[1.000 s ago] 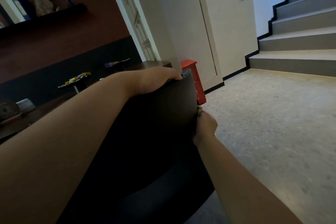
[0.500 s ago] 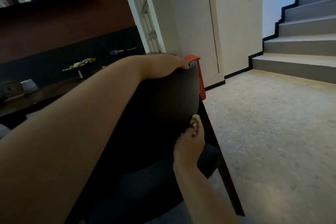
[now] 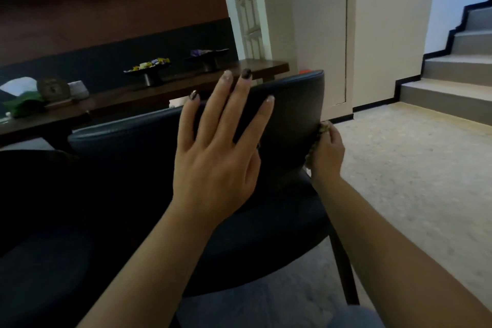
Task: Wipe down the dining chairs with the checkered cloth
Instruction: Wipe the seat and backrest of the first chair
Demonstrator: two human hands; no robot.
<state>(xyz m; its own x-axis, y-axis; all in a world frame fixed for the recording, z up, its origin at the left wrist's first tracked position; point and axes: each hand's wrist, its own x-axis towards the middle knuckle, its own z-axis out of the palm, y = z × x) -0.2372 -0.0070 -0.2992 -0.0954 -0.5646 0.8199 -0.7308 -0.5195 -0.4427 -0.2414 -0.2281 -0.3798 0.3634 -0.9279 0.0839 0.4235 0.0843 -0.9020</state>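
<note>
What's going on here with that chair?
A person is wiping a dark dining chair. Their right hand grips a bunched checkered cloth against the right edge of the chair's backrest. The left hand is open with fingers spread in front of the backrest; whether it touches it is unclear. A long dark table with small dishes stands behind the chair.

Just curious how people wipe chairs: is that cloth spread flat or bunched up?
Bunched up. The cloth shows only as a crumpled wad gripped in the right hand, against the side edge of the chair back.
</note>
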